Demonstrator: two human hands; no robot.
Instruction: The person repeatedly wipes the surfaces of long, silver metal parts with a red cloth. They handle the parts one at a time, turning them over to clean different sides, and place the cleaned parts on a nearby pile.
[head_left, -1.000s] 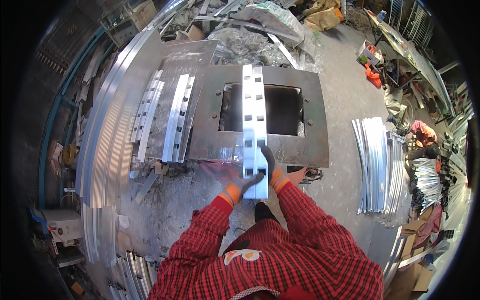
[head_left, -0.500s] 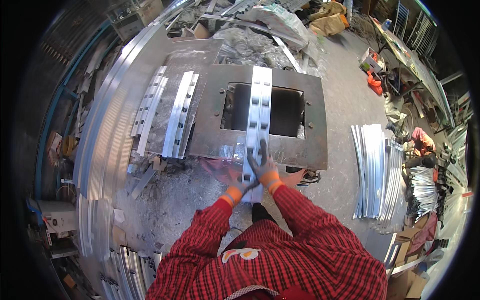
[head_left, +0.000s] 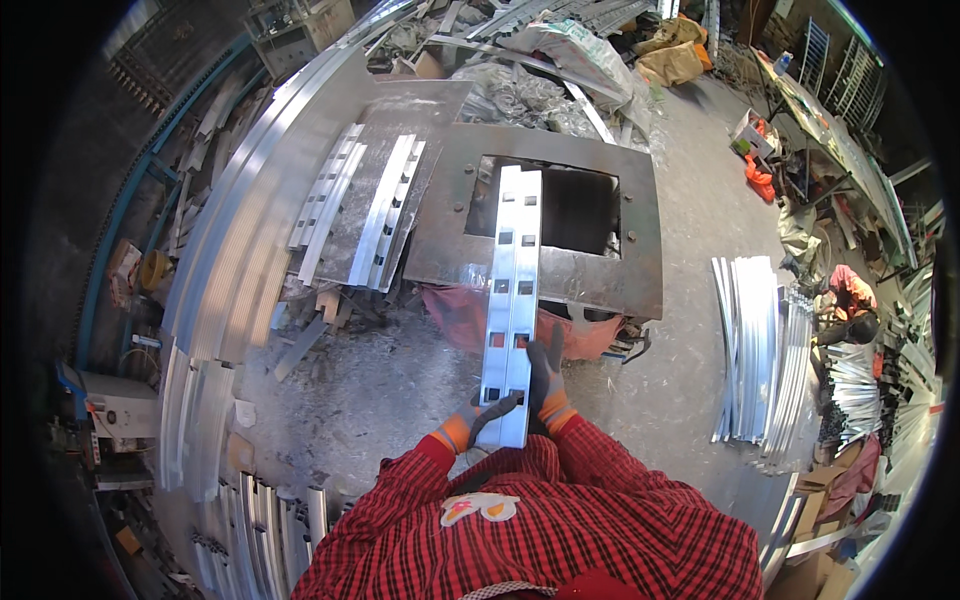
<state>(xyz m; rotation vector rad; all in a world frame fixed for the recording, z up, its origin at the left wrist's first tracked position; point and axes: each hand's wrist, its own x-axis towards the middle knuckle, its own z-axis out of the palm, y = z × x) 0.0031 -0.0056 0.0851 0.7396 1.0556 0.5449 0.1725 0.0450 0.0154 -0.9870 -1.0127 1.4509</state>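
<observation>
A pair of long silvery aluminium profiles point(head_left: 514, 290) with square cut-outs lies side by side, pointing away from my body. Their far end is over the window-like opening of a dark steel plate point(head_left: 440, 235), and their near end is close to my waist. At the near left edge my left hand point(head_left: 484, 420), in a grey and orange glove, grips them with its thumb laid across the top. My right hand point(head_left: 546, 388), gloved alike, presses against their right side, fingers pointing forward and partly hidden. Reddish cloth or sheeting point(head_left: 455, 318) hangs below the plate.
More notched profiles point(head_left: 385, 215) rest on a metal surface left of the plate. Long stacked profiles point(head_left: 235, 250) run along the left. Bundled strips point(head_left: 750, 345) lie on the floor at right, near another person point(head_left: 850, 300). Plastic-wrapped scrap point(head_left: 530, 95) is piled behind.
Both hands have drawn the profile pair back toward my body. Its far end has moved from beyond the opening's far rim to over the opening. The view has shifted slightly.
</observation>
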